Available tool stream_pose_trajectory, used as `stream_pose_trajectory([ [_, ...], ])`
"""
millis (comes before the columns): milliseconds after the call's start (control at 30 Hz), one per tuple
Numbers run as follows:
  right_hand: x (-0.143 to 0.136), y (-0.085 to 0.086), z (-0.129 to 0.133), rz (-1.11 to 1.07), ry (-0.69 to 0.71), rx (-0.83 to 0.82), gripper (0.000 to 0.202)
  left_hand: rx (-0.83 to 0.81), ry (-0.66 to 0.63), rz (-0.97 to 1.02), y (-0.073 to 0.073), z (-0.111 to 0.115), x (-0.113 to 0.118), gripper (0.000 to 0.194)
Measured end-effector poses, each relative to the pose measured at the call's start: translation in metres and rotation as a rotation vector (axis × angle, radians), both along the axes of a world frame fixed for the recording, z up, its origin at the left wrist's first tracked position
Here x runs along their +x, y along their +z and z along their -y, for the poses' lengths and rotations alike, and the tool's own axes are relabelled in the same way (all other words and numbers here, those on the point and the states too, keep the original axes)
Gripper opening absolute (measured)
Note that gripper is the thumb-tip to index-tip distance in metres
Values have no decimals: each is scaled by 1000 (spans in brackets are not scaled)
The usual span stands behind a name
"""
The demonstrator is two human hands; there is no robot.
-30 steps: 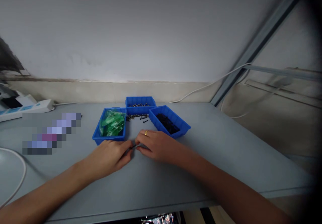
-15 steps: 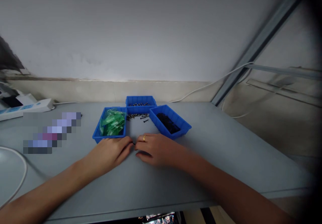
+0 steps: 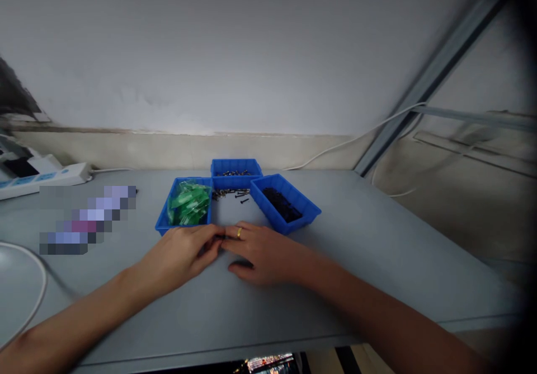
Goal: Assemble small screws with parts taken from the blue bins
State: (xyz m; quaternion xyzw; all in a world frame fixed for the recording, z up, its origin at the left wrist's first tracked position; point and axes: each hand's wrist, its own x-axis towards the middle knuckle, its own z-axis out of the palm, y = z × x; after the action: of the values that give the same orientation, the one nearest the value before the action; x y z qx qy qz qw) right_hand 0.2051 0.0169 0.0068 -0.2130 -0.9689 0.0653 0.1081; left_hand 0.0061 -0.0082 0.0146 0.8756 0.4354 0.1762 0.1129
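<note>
My left hand [image 3: 180, 253] is closed in a pinch in front of the green-filled bin, on a small dark piece mostly hidden by the fingers. My right hand [image 3: 264, 253], with a gold ring [image 3: 239, 233], reaches its fingertips against the left fingertips; its thumb stands apart below. A blue bin [image 3: 161, 220] with green plastic bags [image 3: 188, 201] is just behind my left hand. Behind my right hand is a tilted blue bin [image 3: 308, 215] of dark small parts [image 3: 282, 203]. A third blue bin [image 3: 236, 165] at the back holds screws.
Loose screws [image 3: 242, 196] lie between the bins on the grey table [image 3: 235, 318]. A white power strip [image 3: 54, 178] is at the far left, a blurred-out object [image 3: 92, 217] nearer. A white cable [image 3: 39, 273] loops at left. A metal frame post [image 3: 419, 99] rises at right.
My right fingertips have moved left onto the left fingertips, covering the small dark piece. The right thumb has parted further from its fingers. The view has shifted slightly.
</note>
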Motion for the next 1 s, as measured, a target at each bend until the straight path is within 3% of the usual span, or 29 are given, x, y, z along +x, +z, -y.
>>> stream_pose_trajectory([
  [500, 2, 1, -4, 74, 24, 60, 29, 9, -49, -121, -6, -3, -2, 19],
  [667, 0, 3, -7, 83, 75, 91, 18, -4, -52, -154, -6, -3, -2, 19],
  [1000, 4, 14, -5, 3, -6, 28, 12, -27, -68, -152, -7, -4, 0, 26],
])
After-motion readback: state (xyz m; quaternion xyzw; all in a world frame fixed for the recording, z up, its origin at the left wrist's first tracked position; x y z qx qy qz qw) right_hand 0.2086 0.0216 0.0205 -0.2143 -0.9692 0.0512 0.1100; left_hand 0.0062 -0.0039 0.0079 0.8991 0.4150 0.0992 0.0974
